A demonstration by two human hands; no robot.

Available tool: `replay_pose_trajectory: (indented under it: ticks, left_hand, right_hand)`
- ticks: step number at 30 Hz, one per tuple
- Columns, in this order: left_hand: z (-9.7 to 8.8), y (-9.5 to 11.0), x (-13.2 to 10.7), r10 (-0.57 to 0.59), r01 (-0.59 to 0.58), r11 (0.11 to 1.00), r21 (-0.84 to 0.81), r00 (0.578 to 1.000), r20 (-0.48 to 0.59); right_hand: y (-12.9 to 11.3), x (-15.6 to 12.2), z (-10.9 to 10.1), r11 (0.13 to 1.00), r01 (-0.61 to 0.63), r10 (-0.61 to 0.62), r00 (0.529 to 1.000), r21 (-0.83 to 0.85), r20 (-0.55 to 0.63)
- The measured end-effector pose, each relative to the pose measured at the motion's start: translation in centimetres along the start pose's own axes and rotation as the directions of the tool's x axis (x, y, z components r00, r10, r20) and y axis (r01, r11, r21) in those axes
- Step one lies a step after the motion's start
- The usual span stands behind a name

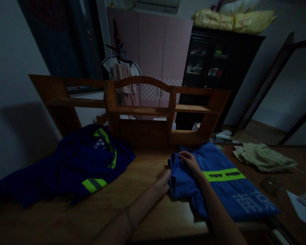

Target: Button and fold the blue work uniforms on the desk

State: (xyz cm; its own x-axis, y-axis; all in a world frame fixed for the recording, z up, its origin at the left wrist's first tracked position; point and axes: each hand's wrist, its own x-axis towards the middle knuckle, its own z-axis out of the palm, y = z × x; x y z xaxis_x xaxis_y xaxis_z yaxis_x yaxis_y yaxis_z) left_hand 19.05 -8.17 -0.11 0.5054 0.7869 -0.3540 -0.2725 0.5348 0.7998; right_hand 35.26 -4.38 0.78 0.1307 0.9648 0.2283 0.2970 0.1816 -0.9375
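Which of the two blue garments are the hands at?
The lighter blue garment on the right: right hand on it, left hand at its edge. The darker blue garment lies crumpled at left, untouched.

Garment (73,156) lies left (second garment (232,192) right), shelf (142,110) behind.

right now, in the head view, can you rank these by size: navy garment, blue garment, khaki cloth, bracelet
Largest to smallest:
1. Navy garment and blue garment, too alike to rank; the right hand partly covers the blue one
2. Khaki cloth, though it lies farther off
3. Bracelet
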Motion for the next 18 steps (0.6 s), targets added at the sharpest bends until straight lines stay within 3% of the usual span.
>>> replay_pose_trajectory:
  ticks: [2,4,6,7,8,9,10,11,13,15,16,18]
  left_hand:
    - [-0.5,0.3,-1.5,-0.046,0.046,0.999,0.015,0.999,0.014]
    - [-1.2,1.4,-3.3,-0.157,0.149,0.985,0.082,0.982,0.103]
    - [-2.4,3.6,-5.2,-0.263,0.210,0.945,0.250,0.943,0.204]
    - [-3.4,5.0,-6.1,-0.271,0.183,0.916,0.357,0.938,0.215]
    - [-4.6,6.7,-7.0,-0.219,0.109,0.881,0.461,0.957,0.192]
    - [-6.1,8.5,-7.9,-0.073,-0.019,0.829,0.558,0.987,0.141]
    - [-7.8,10.3,-8.8,0.145,-0.134,0.757,0.640,0.989,0.036]
    - [-9.6,12.0,-9.8,0.355,-0.200,0.666,0.719,0.932,-0.069]
    - [-12.6,14.6,-12.3,0.625,-0.267,0.545,0.795,0.761,-0.174]
    - [-13.9,15.7,-15.4,0.709,-0.372,0.572,0.731,0.672,-0.212]
    - [-13.7,15.6,-17.1,0.730,-0.438,0.595,0.674,0.645,-0.226]
    - [-11.6,14.5,-20.6,0.769,-0.580,0.608,0.542,0.599,-0.222]
  right_hand:
    - [0.2,-0.1,0.4,0.997,0.027,-0.027,1.000,-0.075,0.001]
    - [0.5,-0.4,0.9,0.986,0.058,-0.059,0.998,-0.155,-0.005]
    - [0.7,-0.7,1.2,0.969,0.090,-0.095,0.995,-0.229,-0.009]
    - [0.7,-0.8,1.3,0.960,0.105,-0.111,0.994,-0.261,-0.008]
    - [0.7,-0.9,1.4,0.950,0.117,-0.124,0.992,-0.288,-0.006]
    - [0.7,-1.0,1.4,0.942,0.127,-0.135,0.991,-0.312,-0.003]
    - [0.7,-1.0,1.5,0.933,0.135,-0.143,0.990,-0.333,0.001]
    - [0.8,-1.0,1.5,0.926,0.140,-0.148,0.989,-0.352,0.003]
    - [0.8,-1.0,1.5,0.912,0.144,-0.154,0.988,-0.383,0.007]
    - [0.8,-0.9,1.5,0.903,0.146,-0.155,0.988,-0.404,0.011]
    - [0.8,-0.9,1.5,0.899,0.146,-0.155,0.988,-0.412,0.014]
    - [0.8,-0.9,1.5,0.894,0.146,-0.151,0.988,-0.424,0.022]
